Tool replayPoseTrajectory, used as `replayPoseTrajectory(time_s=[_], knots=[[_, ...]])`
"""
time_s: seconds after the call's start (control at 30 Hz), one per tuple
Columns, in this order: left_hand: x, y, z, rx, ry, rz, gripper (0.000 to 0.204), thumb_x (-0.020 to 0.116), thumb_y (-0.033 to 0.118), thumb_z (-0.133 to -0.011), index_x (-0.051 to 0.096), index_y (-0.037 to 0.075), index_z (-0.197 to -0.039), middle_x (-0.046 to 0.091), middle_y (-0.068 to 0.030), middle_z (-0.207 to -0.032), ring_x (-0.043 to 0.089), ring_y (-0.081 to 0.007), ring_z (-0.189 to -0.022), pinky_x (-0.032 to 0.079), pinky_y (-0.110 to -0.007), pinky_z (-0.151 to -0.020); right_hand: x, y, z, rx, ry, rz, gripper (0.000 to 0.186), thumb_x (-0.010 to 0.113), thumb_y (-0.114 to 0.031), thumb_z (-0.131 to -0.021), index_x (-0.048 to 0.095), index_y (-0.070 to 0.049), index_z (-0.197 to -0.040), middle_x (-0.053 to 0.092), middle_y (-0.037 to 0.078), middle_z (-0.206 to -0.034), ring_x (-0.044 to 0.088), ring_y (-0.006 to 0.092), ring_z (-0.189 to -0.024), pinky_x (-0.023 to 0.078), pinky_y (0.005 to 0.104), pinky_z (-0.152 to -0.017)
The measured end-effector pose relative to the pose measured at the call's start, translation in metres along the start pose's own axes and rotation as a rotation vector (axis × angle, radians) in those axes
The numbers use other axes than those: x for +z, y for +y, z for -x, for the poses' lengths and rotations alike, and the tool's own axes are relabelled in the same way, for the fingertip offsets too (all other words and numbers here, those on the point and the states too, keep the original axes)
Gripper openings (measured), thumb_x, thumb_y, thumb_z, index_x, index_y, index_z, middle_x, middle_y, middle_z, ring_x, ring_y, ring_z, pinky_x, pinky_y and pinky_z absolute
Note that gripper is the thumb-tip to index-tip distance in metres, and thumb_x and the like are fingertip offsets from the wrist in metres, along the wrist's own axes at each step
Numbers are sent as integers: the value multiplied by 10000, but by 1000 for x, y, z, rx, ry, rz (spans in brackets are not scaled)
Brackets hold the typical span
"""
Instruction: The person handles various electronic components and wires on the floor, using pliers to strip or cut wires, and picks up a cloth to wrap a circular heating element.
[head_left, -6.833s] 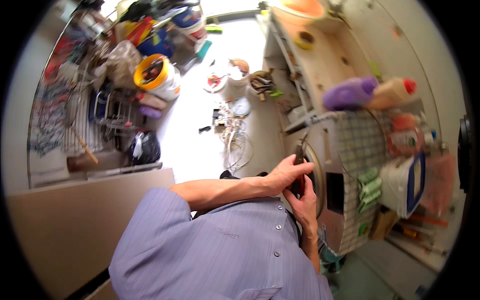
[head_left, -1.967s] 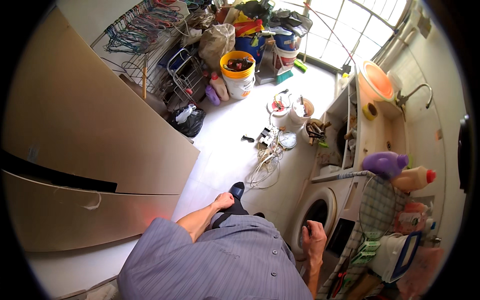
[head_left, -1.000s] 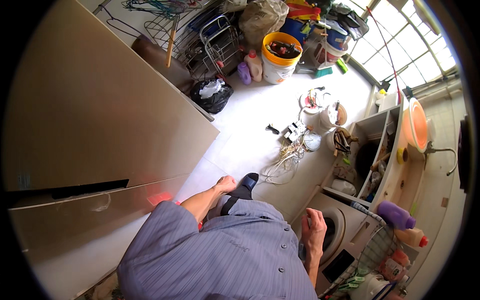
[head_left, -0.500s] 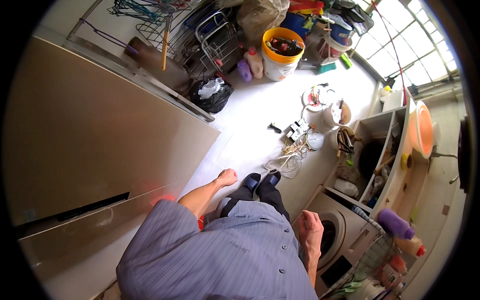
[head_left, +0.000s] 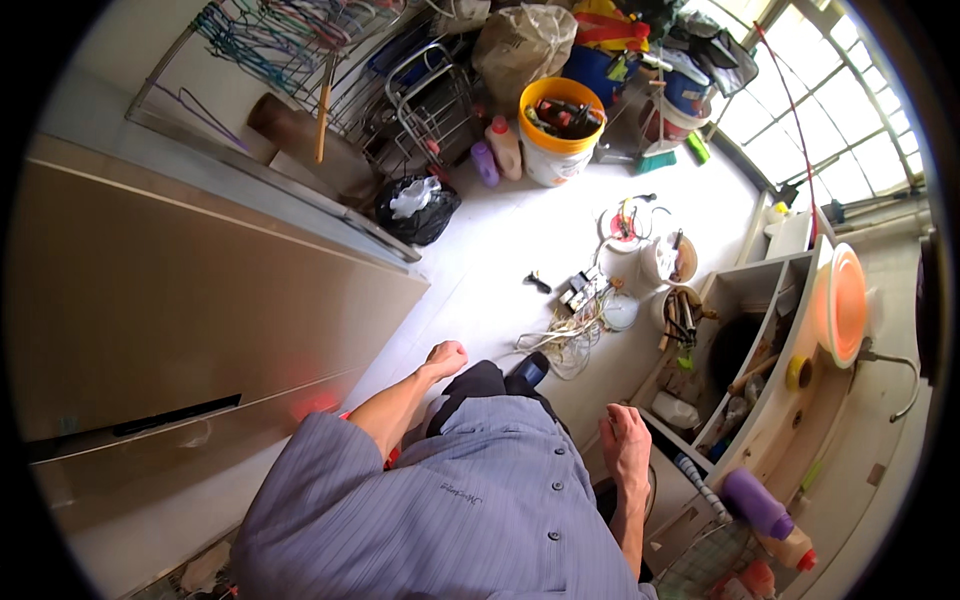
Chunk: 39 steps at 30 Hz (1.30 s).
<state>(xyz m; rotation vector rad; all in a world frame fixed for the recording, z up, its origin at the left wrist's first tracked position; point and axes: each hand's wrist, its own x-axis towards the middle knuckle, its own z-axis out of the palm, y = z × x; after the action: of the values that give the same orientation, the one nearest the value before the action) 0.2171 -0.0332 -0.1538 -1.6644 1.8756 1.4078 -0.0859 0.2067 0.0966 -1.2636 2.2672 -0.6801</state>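
Note:
My left hand [head_left: 446, 358] is closed in a loose fist in front of me. It hangs in the air, nearest the corner of the large beige appliance [head_left: 200, 290], and nothing shows in it. At my right side my right hand [head_left: 626, 440] has its fingers curled in, also with nothing visible in them. Beside that hand are the washing machine [head_left: 680, 510] and the shelf unit under the counter. Ahead of my feet lies a tangle of pale cables [head_left: 568, 345], along with a white socket block [head_left: 580, 290] and a small black object [head_left: 538, 283].
A white bucket with a yellow rim [head_left: 556, 165] holds tools at the back. Smaller tubs [head_left: 672, 258] stand by the shelving. A black rubbish bag [head_left: 418, 212] sits by a metal rack. On the right counter are an orange basin [head_left: 845, 305] and a purple bottle [head_left: 757, 503].
I have stepped forward; the floor things appear nearer. My left knee is raised and hides the left shoe. Both hands stay curled at about the same places beside me.

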Motion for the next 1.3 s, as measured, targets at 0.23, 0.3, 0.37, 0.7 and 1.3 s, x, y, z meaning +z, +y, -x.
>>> replayPoseTrajectory(time_s=[0.23,0.3,0.37,0.7,1.3], knots=[[-22,35,-48,-98,109,69,180,644,212,-768,727,98,-879,716,-114,-890,663,-253,-854,523,-390,-781,-20,27,-45,47,0,44,269,700,-64,-795,635,-67,-1057,650,131,-984,643,335,-925,528,398,-807],[-38,52,-53,-96,66,77,185,623,202,-761,736,100,-867,728,-161,-957,685,-305,-935,531,-411,-847,-17,28,-57,22,22,23,242,665,-72,-814,648,-30,-1051,644,151,-935,663,305,-836,535,363,-748],[-45,50,-75,-85,93,30,169,629,197,-751,743,111,-841,731,-158,-941,687,-302,-939,531,-406,-864,-6,29,-73,29,12,17,241,672,-86,-814,647,-27,-1046,648,150,-936,668,297,-828,537,364,-742],[-138,148,-217,7,-56,-74,220,609,208,-794,729,81,-926,724,-169,-989,681,-324,-968,530,-412,-863,17,-36,-185,138,9,-4,302,716,-110,-805,655,-48,-1094,671,147,-984,676,290,-869,546,359,-773],[-189,209,-311,122,-272,-202,212,604,188,-767,748,112,-903,732,-147,-963,687,-307,-942,536,-399,-849,28,-88,-252,345,121,-4,313,725,-110,-800,650,-47,-1097,676,144,-974,682,285,-877,550,360,-778]])
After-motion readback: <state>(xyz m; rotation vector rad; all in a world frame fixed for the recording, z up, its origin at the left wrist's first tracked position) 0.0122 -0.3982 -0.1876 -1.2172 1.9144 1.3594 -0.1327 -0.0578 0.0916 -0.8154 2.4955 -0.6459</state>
